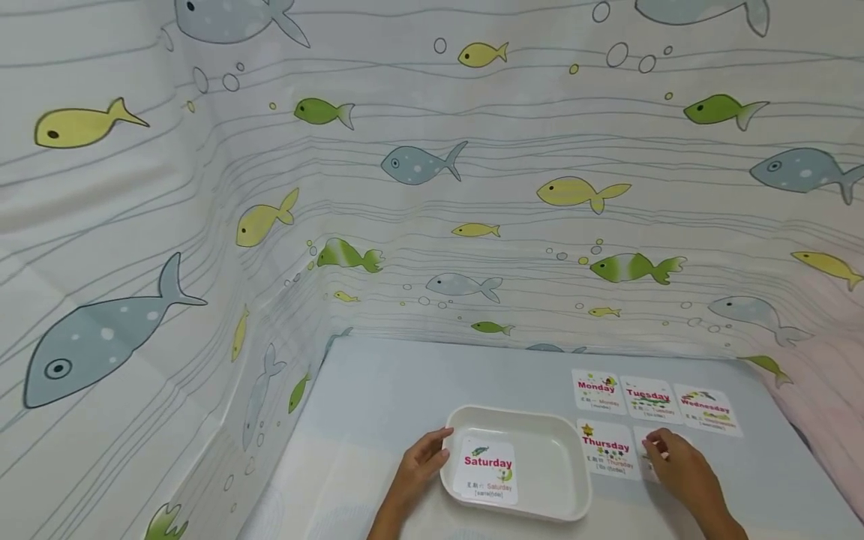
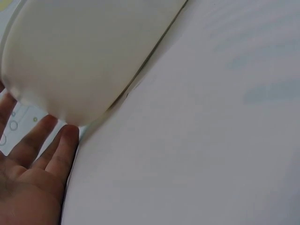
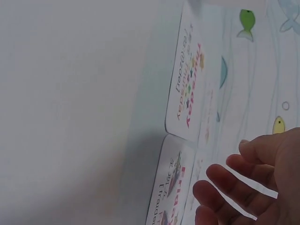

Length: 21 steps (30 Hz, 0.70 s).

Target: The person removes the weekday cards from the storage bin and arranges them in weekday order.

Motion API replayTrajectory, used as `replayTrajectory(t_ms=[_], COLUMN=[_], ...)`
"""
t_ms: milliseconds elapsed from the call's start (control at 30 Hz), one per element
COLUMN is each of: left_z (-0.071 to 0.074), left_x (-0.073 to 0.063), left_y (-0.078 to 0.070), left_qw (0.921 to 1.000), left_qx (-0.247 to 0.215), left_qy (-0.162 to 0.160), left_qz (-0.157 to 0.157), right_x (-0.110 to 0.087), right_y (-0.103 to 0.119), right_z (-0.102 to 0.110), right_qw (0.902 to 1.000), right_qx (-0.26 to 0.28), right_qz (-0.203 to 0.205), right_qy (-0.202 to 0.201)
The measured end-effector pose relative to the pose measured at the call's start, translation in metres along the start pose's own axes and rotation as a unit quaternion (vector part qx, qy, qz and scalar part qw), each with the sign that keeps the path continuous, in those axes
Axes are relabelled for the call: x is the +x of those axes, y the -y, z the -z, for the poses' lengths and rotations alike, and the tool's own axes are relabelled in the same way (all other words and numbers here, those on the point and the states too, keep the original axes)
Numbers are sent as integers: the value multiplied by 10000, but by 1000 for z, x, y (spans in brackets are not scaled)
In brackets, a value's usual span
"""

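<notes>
A white plastic tray [image 1: 553, 472] stands on the table with a Saturday card [image 1: 487, 471] lying in its left half. My left hand [image 1: 420, 466] is at the tray's left end. In the left wrist view, fingertips [image 2: 70, 133] touch the outer wall of the tray [image 2: 89, 56]. My right hand [image 1: 685, 472] hovers over the Friday card [image 3: 169, 194], partly covering it in the head view. In the right wrist view its loosely bent fingers [image 3: 229, 180] hold nothing and appear apart from the card. Beside Friday lies the Thursday card [image 1: 606, 448].
Behind the Thursday card is a row of Monday [image 1: 598, 392], Tuesday [image 1: 651, 400] and Wednesday [image 1: 706, 409] cards. A fish-patterned curtain [image 1: 405, 210] rises at the back and left of the pale table [image 1: 405, 382]. Pinkish cloth [image 1: 826, 360] hangs at right.
</notes>
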<state>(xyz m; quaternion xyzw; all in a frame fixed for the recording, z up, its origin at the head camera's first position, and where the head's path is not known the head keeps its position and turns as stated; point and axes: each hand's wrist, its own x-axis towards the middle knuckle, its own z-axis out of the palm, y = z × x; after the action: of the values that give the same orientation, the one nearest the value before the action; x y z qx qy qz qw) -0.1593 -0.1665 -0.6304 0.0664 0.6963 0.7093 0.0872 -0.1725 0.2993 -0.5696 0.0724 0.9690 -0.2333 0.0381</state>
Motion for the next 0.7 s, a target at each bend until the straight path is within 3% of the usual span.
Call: replayTrajectory(t_ms=[200, 700], left_z=[-1, -1], left_x=[1, 2], left_y=[1, 0], left_qw=[10000, 9999], left_qx=[-23, -161], left_qy=[13, 33], left_qz=[25, 51], right_x=[-1, -13], right_y=[9, 63], right_z=[3, -3], right_qw=[9997, 9924], right_qx=[195, 875], right_qz=[122, 861], right_qy=[-121, -32])
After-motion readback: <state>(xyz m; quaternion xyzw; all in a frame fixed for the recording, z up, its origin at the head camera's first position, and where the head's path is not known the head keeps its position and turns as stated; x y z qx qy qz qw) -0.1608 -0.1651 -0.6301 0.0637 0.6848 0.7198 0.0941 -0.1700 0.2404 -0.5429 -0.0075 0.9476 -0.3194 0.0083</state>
